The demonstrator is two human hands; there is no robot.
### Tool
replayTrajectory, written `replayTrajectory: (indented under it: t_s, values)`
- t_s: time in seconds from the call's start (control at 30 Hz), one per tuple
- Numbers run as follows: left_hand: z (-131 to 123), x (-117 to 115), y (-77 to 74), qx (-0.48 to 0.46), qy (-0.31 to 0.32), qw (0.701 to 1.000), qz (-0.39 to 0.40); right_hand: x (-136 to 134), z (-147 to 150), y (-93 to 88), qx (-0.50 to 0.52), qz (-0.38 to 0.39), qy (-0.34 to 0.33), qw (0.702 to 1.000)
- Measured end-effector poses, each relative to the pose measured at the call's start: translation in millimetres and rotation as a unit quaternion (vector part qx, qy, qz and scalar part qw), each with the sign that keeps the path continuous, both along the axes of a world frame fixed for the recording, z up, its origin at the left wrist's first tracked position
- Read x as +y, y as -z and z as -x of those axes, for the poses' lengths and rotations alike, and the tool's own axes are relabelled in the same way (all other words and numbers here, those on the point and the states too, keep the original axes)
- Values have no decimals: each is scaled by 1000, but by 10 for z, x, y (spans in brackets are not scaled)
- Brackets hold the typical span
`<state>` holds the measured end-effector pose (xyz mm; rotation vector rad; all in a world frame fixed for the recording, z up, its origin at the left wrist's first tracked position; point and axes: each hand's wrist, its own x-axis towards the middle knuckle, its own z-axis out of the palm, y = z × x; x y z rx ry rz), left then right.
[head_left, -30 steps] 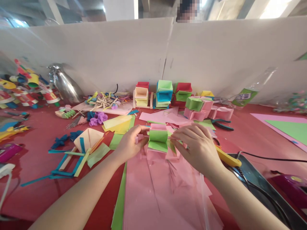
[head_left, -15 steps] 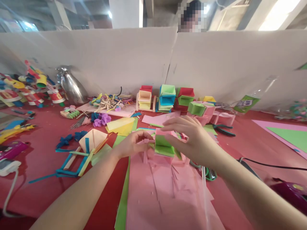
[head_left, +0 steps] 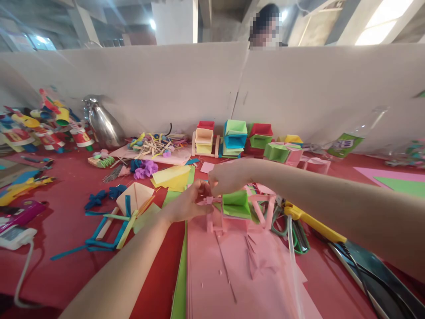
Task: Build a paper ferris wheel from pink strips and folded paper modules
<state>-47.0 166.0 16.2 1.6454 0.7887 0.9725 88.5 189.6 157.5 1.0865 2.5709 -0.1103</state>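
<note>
A small paper model stands on a stack of pink paper sheets point(head_left: 245, 283): a pink paper frame point(head_left: 265, 212) with a wheel of folded light green boxes point(head_left: 236, 204) inside it. My left hand point(head_left: 191, 201) grips the frame's left end, thumb in front and fingers curled behind. Reaching across from the right, my right hand point(head_left: 229, 176) is closed, its fingertips beside the left hand's fingers at that same end. What its fingers pinch is hidden. Thin dark pink strips point(head_left: 227, 270) lie on the sheets in front.
A yellow glue gun point(head_left: 312, 223) and green-handled scissors point(head_left: 300, 239) lie right of the model. Finished paper wheels point(head_left: 234, 135) line the white partition. At left stand a steel jug point(head_left: 102, 122) and a blue stick frame point(head_left: 106, 232); a bottle point(head_left: 348, 141) leans at right.
My right hand has moved left over the model, from its right side to its left end, uncovering the glue gun. The left hand keeps its grip. The view has shifted slightly.
</note>
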Motion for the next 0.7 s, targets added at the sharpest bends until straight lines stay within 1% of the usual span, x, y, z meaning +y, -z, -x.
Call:
replayTrajectory:
  t_s: [0.13, 0.2, 0.33, 0.6, 0.7]
  values:
    - [-2, -8, -35, 12, 7, 1000, 10, 44, -51, 40, 58, 17, 10, 998]
    - [2, -2, -35, 21, 12, 1000, 7, 70, -77, 60, 70, 36, 28, 997]
    - [9, -1, -29, 30, 16, 999, 3, 90, -112, 88, 71, 55, 49, 995]
    - [6, -31, -66, 42, 23, 999, 17, 65, -110, 69, 55, 57, 48, 996]
    - [5, -35, -74, 59, 15, 998, 13, 74, -125, 80, 64, 54, 31, 996]
